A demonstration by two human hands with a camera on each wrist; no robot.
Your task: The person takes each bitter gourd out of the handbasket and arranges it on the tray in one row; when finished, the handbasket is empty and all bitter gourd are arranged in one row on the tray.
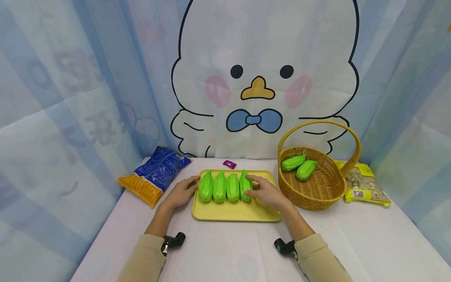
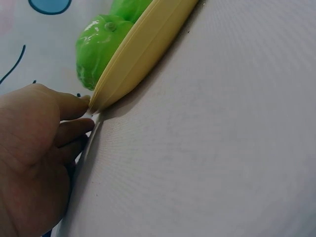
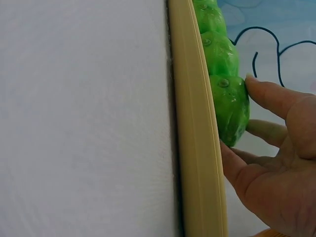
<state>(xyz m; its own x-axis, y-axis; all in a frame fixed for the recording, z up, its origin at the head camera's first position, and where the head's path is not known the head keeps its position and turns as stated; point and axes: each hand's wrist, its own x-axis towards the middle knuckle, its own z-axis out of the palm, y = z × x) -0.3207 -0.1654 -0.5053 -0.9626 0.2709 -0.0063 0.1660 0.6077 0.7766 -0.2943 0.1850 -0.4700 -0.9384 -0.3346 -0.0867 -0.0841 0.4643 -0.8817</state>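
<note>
Several glossy green bitter melons, ridged and plastic-looking, lie side by side in a row on a yellow tray. My right hand touches the rightmost bitter melon from its right side. In the right wrist view its extended fingers lie against that melon, with the thumb low by the tray rim. My left hand is at the tray's left edge, its fingertips against or close to the rim. No melon is held in it.
A wicker basket with a tall handle, holding two more bitter melons, stands right of the tray. Behind it lies a yellow bag. A blue and orange bag is at the left, and a purple wrapped candy lies behind the tray.
</note>
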